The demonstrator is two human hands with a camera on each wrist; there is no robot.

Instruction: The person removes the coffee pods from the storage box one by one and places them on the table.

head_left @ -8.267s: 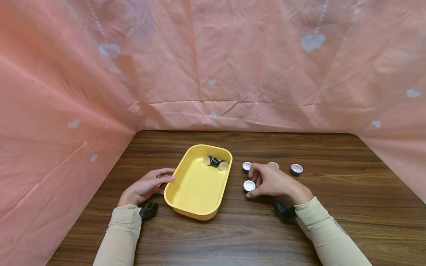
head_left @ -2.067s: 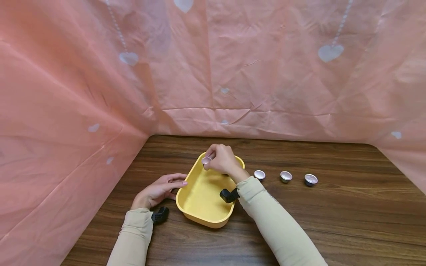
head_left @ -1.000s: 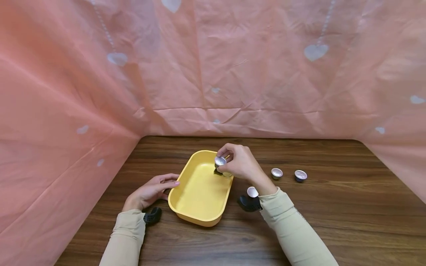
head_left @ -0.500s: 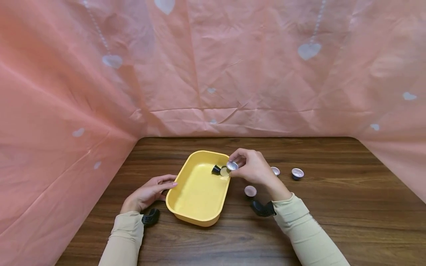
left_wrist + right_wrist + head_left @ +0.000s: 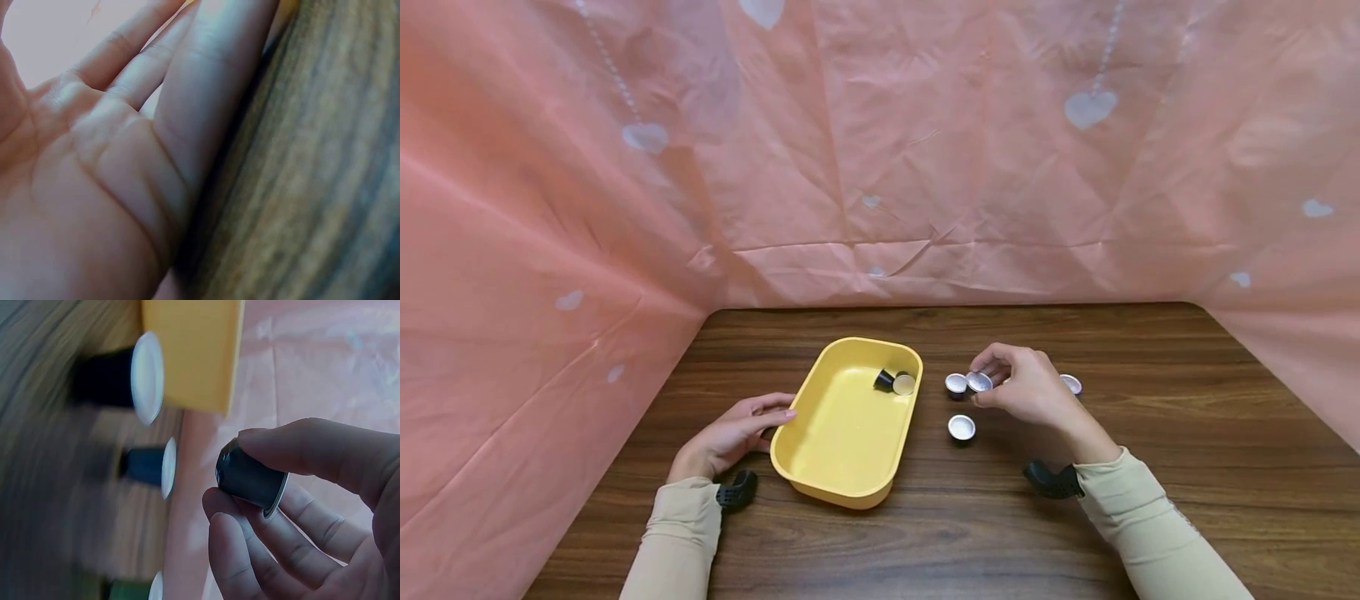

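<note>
My right hand (image 5: pixel 1026 387) pinches a dark coffee capsule (image 5: pixel 250 478) with a silver lid above the table, right of the yellow tray (image 5: pixel 842 433). In the right wrist view, thumb and fingertips hold its sides. Close by on the wood stand a capsule (image 5: pixel 956 385) and, nearer me, another lid-up capsule (image 5: pixel 962 428). A further capsule (image 5: pixel 1071 384) shows partly behind the hand. Inside the tray's far right corner lie a black capsule (image 5: pixel 884 380) on its side and one with a pale lid (image 5: pixel 903 384). My left hand (image 5: pixel 733 433) touches the tray's left side, fingers extended.
A brown wooden table (image 5: pixel 925 533) lies under everything. Pink fabric with hearts (image 5: pixel 880 167) hangs behind it and along both sides. In the right wrist view a green capsule (image 5: pixel 128 590) sits at the bottom edge.
My right hand has lifted a capsule from the tray and carried it right over the table. Fewer capsules lie in the tray than at first. The left hand stays at the tray.
</note>
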